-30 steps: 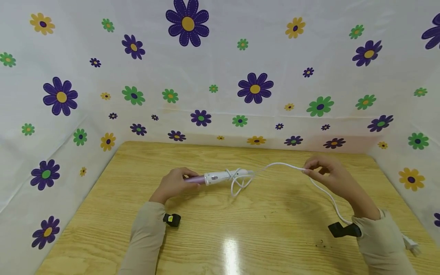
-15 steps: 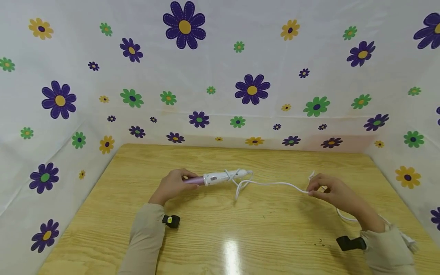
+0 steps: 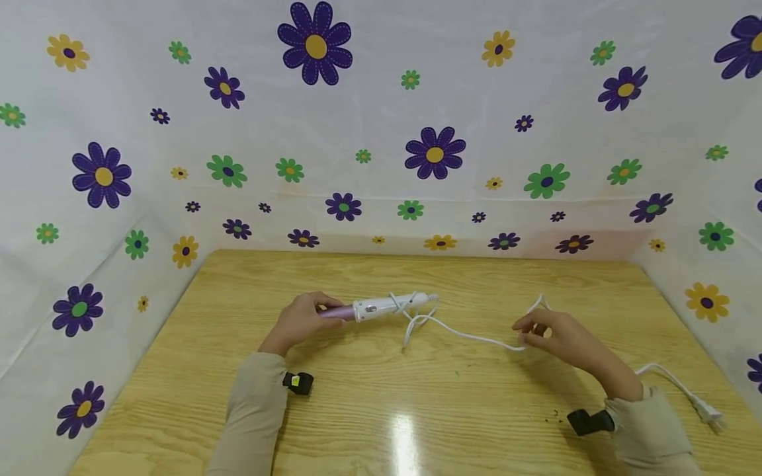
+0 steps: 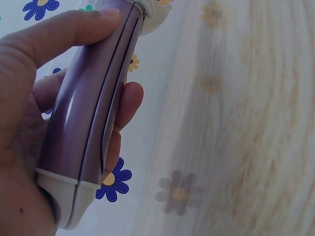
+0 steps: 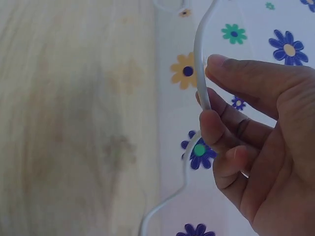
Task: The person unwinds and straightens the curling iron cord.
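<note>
My left hand grips the purple barrel of a hair straightener, its white handle pointing right. In the left wrist view, the thumb lies along the purple barrel and the other fingers curl around behind it. A white power cord is looped loosely around the handle and runs right toward my right hand. The right wrist view shows the cord passing between the thumb and curled fingers of that hand, lightly held. Part of the cord is hidden behind the fingers and forearm.
The cord's plug lies on the wooden table at the right, beyond the sleeve. A few dark specks are near the right wrist. A white sheet with printed flowers encloses the back and sides.
My right hand has come down toward the table and slightly left with the cord. The cord's raised arc has dropped and more of the plug end shows. My left hand stays in place.
</note>
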Tool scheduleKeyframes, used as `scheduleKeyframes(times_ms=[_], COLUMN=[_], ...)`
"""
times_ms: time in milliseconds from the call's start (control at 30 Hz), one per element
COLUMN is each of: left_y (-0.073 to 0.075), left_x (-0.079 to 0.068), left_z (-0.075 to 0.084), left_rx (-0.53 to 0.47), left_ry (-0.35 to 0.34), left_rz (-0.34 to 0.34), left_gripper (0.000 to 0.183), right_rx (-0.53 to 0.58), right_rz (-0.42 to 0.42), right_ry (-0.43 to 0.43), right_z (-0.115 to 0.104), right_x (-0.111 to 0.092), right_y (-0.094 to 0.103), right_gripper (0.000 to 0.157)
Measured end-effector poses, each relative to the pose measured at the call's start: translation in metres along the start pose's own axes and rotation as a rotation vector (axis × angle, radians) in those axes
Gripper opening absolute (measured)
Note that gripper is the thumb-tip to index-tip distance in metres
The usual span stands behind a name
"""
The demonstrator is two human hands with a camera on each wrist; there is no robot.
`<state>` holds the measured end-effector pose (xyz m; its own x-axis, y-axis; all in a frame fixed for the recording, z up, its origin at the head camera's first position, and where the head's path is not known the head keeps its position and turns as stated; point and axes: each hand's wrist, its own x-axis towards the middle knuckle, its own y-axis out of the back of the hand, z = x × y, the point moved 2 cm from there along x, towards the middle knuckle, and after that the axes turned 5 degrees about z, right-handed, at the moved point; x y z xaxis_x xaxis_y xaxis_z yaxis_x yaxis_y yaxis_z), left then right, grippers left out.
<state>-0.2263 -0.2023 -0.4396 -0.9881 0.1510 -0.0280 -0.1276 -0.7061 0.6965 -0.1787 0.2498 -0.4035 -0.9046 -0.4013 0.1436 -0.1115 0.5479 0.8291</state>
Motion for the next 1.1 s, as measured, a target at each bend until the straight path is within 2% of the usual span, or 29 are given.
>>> scheduleKeyframes(times_ms=[167, 400, 533, 700, 867, 1100], left_y=[0.001, 0.002, 0.001, 0.001, 0.0, 0.0], left_x=[0.002, 0.003, 0.002, 0.0, 0.001, 0.001], left_z=[0.001, 0.001, 0.0, 0.001, -0.001, -0.001], left_rx=[0.016, 0.005, -0.008, -0.014, -0.018, -0.013], left_ry=[-0.016, -0.009, 0.012, 0.022, 0.017, 0.01], left_rz=[0.001, -0.001, -0.008, -0.005, -0.004, -0.009], left_gripper=[0.038, 0.038, 0.038, 0.036, 0.037, 0.037], right_rx=[0.021, -0.016, -0.01, 0.009, 0.025, 0.061], right_rz=[-0.003, 0.048, 0.03, -0.042, -0.102, -0.118], right_ry=[-0.031, 0.032, 0.068, 0.096, 0.08, 0.058], right_z=[-0.019, -0.052, -0.066, -0.075, -0.078, -0.074], right_x=[0.008, 0.026, 0.043, 0.061, 0.07, 0.078], right_y=[0.01, 0.01, -0.004, -0.028, -0.048, -0.066], right_gripper=[0.019, 0.014, 0.013, 0.018, 0.022, 0.021])
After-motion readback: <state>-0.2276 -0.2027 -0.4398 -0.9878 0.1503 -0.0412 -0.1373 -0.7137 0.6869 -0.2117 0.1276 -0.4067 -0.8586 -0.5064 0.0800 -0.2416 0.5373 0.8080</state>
